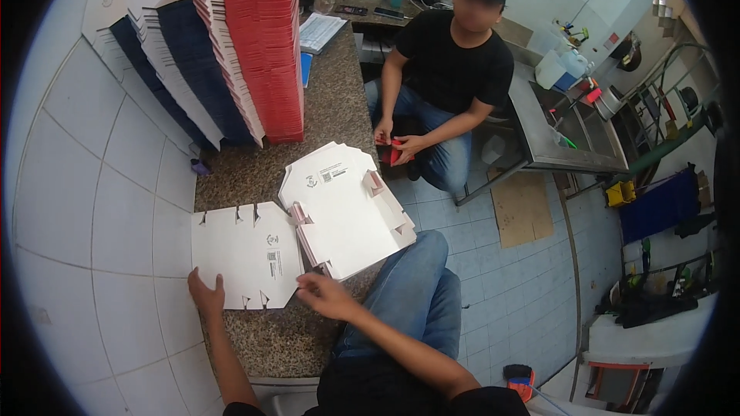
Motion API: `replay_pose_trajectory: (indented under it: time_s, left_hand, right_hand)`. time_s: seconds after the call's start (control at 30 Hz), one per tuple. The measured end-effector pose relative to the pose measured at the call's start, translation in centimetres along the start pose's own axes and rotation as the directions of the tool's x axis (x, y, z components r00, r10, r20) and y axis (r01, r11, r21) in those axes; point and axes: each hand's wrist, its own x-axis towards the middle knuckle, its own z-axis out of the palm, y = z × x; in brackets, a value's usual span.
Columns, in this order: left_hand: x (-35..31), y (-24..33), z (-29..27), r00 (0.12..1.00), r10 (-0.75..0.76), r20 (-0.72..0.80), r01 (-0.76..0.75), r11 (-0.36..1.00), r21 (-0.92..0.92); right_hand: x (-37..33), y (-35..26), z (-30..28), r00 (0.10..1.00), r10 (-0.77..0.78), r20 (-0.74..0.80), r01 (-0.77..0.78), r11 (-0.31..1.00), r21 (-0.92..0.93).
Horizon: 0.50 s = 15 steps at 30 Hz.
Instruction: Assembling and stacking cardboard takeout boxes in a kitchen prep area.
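Observation:
A flat white cardboard box blank [239, 254] lies on the granite counter, its slits and notches along two edges and small dark print on its face. At its lower left corner is my left hand [206, 293], thumb and fingers apart, touching the edge. My right hand [327, 296] is at the blank's lower right edge, its fingers bent together on the corner; the fingertips are partly hidden. Just right of the blank sits a pile of similar white box blanks [347, 216] with folded-up tabs, reaching over the counter edge above my leg.
Tall stacks of red [266, 54] and dark blue [193, 62] cardboard stand at the counter's far left, by the tiled wall [116, 223]. Across from me a seated person [451, 69] holds a small red piece [396, 152]. A metal sink table [566, 135] stands at the right.

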Motion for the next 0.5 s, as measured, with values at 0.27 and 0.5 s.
replay_pose_trajectory:
  time_s: [0.27, 0.5]
  left_hand:
    - [0.3, 0.5, 0.3, 0.957, -0.192, 0.216, 0.171, 0.979, 0.114]
    - [0.8, 1.0, -0.3, 0.933, -0.237, 0.272, 0.208, 0.969, 0.131]
  right_hand:
    - [5.2, 8.1, 6.8, 0.935, 0.297, -0.195, -0.337, 0.916, -0.218]
    - [5.7, 5.1, 7.7, 0.83, 0.415, -0.373, -0.512, 0.832, -0.214]
